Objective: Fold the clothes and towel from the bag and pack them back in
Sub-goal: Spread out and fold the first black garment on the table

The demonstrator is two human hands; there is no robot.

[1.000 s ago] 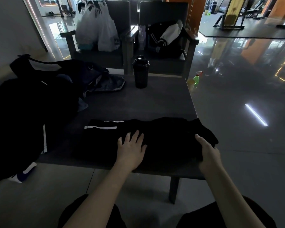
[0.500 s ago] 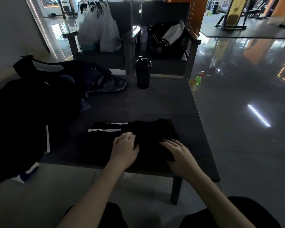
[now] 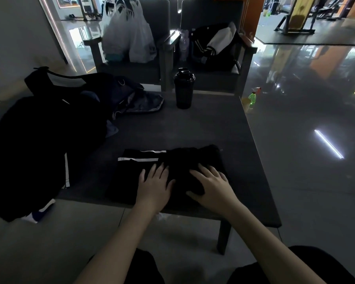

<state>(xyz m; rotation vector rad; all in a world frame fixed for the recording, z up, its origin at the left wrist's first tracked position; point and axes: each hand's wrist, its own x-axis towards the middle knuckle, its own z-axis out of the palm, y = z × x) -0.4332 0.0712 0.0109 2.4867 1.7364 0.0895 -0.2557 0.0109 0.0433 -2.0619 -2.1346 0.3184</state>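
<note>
Your left hand [image 3: 155, 184] and right hand [image 3: 211, 185] lie flat, fingers spread, pressing the folded black garment [image 3: 184, 160] at the table's [image 3: 193, 128] 6 o'clock edge. Lift unevenly and the top layer may spring open. Drag it carelessly toward the bag [image 3: 103, 93] at 10 o'clock and the fold could come undone.

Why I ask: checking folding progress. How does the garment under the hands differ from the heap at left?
The garment lies flat in a rectangle; the heap is bunched and overhangs the table. The left hand and right hand press the garment; the heap is untouched. Both are black, white-striped.
</note>
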